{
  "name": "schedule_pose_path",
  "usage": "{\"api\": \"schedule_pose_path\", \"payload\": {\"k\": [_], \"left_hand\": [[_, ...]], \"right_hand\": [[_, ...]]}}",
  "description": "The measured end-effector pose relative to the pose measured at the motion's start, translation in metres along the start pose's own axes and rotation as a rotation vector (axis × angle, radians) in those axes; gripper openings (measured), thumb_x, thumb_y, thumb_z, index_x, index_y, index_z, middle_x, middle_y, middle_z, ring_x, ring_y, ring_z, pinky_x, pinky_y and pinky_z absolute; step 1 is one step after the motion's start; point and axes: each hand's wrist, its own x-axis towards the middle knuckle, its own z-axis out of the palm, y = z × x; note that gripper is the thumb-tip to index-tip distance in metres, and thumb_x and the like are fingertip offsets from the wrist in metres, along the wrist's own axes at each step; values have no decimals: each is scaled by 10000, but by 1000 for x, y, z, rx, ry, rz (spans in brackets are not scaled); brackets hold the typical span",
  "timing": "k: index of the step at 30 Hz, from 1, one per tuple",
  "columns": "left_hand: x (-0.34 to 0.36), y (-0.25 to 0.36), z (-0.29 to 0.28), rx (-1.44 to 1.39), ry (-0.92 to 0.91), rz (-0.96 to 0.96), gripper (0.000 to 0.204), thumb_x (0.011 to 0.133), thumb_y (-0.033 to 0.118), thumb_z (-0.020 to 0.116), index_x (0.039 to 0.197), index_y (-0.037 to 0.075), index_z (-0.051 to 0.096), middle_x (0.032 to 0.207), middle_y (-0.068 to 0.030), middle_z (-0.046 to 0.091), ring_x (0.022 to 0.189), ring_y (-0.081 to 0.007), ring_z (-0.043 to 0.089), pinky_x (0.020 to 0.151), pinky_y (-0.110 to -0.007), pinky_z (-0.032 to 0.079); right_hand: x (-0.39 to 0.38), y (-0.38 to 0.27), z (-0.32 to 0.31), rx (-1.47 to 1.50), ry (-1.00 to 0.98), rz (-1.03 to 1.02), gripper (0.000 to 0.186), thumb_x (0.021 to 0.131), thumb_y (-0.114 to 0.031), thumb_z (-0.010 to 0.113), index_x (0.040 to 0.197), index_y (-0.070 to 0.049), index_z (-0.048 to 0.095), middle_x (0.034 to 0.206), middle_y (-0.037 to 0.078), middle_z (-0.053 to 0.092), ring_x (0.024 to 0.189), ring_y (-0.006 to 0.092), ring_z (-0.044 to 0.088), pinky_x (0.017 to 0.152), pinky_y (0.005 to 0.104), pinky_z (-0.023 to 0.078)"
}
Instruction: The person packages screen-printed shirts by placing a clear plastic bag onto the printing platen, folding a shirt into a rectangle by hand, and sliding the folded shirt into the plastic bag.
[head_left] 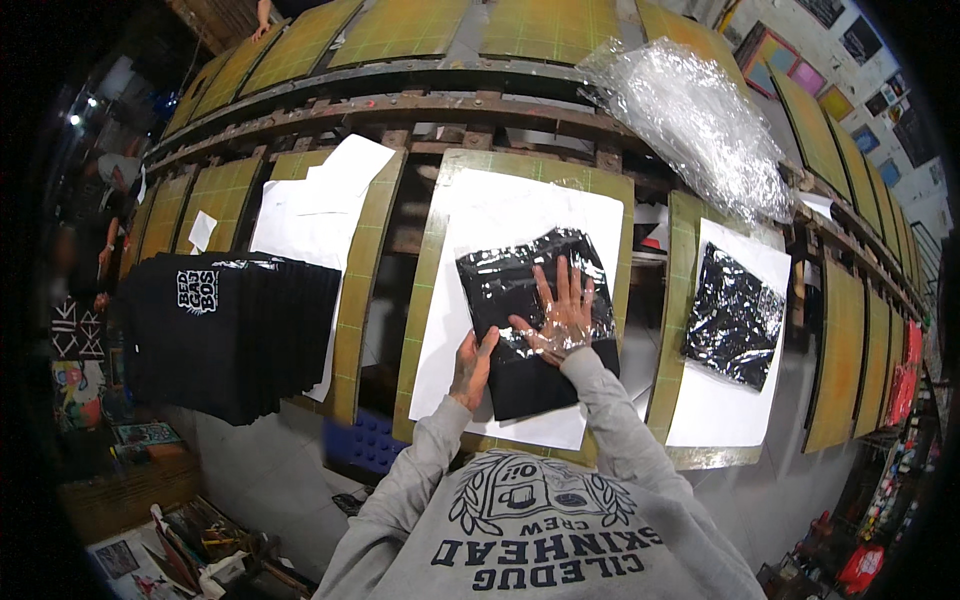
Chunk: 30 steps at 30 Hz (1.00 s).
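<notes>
A folded black T-shirt (525, 385) lies on white paper (440, 310) in front of me. A clear plastic bag (500, 262) covers its far part, while the near part is bare. My right hand (565, 310) rests flat on the shirt with fingers spread. Glossy plastic shows across that hand near the wrist, so it seems to be inside the bag. At the left edge, my left hand (472, 367) is closed on the bag's rim, thumb on top; its other fingers are partly hidden.
A stack of black T-shirts (230, 340) lies to the left, beside loose white papers (325, 200). To the right, a bagged black shirt (735, 315) rests on paper. A heap of clear plastic bags (700, 120) sits at the far right, across a dark rail (440, 110).
</notes>
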Motion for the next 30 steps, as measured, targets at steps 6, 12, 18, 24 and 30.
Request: {"api": "schedule_pose_path", "payload": {"k": [6,12,18,24,30], "left_hand": [[7,-3,-9,23,-85,-24,535,1033,361,663,1433,34,526,1340,-47,621,1194,-142,584,1047,-331,464],[3,-1,-5,48,-59,48,583,1018,397,678,1434,18,526,1351,-50,609,1239,-141,548,1086,-327,419],[2,-3,-13,55,-119,-26,560,1014,401,685,1401,24,537,1274,-36,638,1111,-110,600,973,-287,489],[7,-4,-15,69,-129,-78,524,1017,396,678,1396,59,544,1246,-7,651,1030,-91,623,911,-288,531],[3,0,-13,-111,-135,-89,435,1042,330,634,1382,70,559,1260,-25,660,1095,-119,654,936,-309,552]], "right_hand": [[60,0,5,-18,-4,-15,995,902,-770,543,1678,-257,189,1738,184,88,1603,400,81,1267,625,70],[29,-4,2,-23,-44,74,1018,895,-706,614,1666,-159,236,1724,257,57,1589,483,33,1222,701,40],[70,0,9,-74,125,78,893,892,-598,670,1555,-61,408,1720,247,114,1554,467,185,1227,594,211],[113,9,32,-41,95,168,983,888,-707,593,1618,-98,344,1714,251,143,1578,440,163,1246,604,167],[119,1,20,-105,72,142,995,913,-720,578,1640,-105,292,1716,241,143,1594,415,110,1257,614,121]]}}
